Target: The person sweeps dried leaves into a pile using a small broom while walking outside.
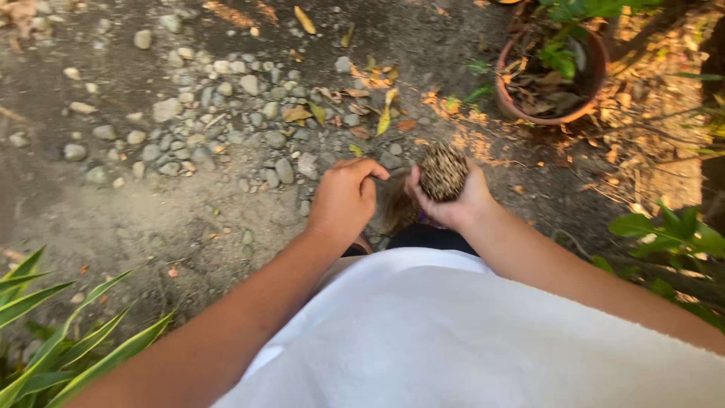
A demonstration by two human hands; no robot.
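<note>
**Holding a stick broom by its bundled end**

Gripping the broom [442,172] at its tied top, the right hand [453,198] has its fingers clamped around the bundle of thin sticks. It looks light, stiff and a little prickly; the tight top seems the best hold. The left hand [343,200] is curled just beside it, perhaps empty. Below is dirt ground [113,211] with pebbles [226,98], dry leaves [362,106] and a clay pot [550,75].

Rough bundled broom stick ends [443,172] in the right grip, matt terracotta pot [596,72] at one o'clock, gritty dirt ground [113,211].
</note>
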